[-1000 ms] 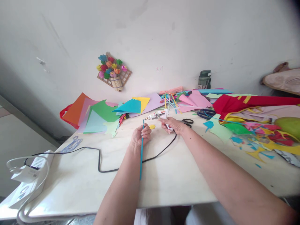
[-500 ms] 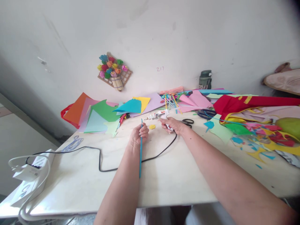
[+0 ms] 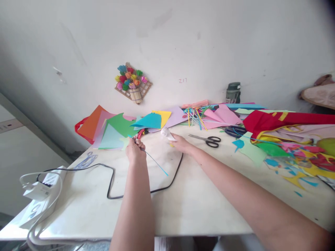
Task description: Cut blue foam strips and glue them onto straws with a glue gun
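In my closed left hand (image 3: 136,150) is a thin blue paper strip (image 3: 157,164), slanting down to the right above the table. My right hand (image 3: 180,143) grips a white hot glue gun (image 3: 168,134), whose black cord (image 3: 176,176) loops across the table. The nozzle is hard to make out from this angle. A small yellow piece (image 3: 171,145) lies by my right fingers, partly hidden. To the right of that hand rest black-handled scissors (image 3: 209,141).
Coloured paper sheets (image 3: 115,125) and paper-flower sticks (image 3: 195,115) line the wall side. A green bottle (image 3: 232,92) stands behind. At right are red cloth (image 3: 264,120) and paper scraps (image 3: 295,176). A white power strip (image 3: 44,198) sits at left.
My left hand has moved left, and the blue strip has swung from upright to slanting down to the right. My right hand has moved left with the glue gun turned, uncovering the scissors.
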Tool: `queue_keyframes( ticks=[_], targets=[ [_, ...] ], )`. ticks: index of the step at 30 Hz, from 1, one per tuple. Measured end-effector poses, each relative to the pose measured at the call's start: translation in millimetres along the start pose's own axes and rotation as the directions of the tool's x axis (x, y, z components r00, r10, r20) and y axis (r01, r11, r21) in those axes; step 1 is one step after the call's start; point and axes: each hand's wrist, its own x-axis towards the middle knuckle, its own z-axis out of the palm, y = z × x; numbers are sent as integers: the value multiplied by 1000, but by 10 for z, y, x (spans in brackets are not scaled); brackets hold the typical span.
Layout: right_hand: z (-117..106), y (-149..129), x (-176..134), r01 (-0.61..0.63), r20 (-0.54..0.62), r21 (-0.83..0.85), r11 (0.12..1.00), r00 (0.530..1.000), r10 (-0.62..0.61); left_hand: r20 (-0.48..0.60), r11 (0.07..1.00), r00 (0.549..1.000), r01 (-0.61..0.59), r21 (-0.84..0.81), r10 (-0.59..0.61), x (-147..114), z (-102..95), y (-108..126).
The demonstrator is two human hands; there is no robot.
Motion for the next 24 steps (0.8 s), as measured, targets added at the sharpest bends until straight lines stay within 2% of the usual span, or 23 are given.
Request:
queue_keyframes(
  ticks=[1,3,5,9,12,15,17,20,22,24],
  targets=[
    [56,-35,37,7,6,-144,990,1000,-6,16,1000,1000,-24,-18,24,-21,11,33],
    [177,-112,97,-2,20,-411,912,1000,11,32,996,997,-71,-50,73,-76,47,84],
    [316,-190,135,36,52,-553,833,999,-8,43,993,994,-93,-67,96,-139,100,104],
    [623,-305,160,166,79,-641,750,985,-150,91,998,996,-16,-53,21,-246,215,55],
    [739,-350,179,170,91,-652,739,985,-147,114,997,991,75,-11,-74,-284,262,-29],
    [603,-340,219,157,66,-660,735,986,-151,113,995,989,96,40,-100,-286,261,-124],
    [385,-281,245,69,4,-657,751,996,-88,117,993,988,90,77,-99,-281,246,-190],
    [14,-121,249,-127,-102,-649,750,992,79,139,983,982,107,149,-128,-284,231,-294],
    [-168,0,219,-204,-87,-653,730,977,196,150,971,976,127,205,-159,-293,230,-367],
    [-261,96,171,-229,-56,-643,731,966,254,144,956,974,135,260,-177,-304,229,-440]
  ],
)
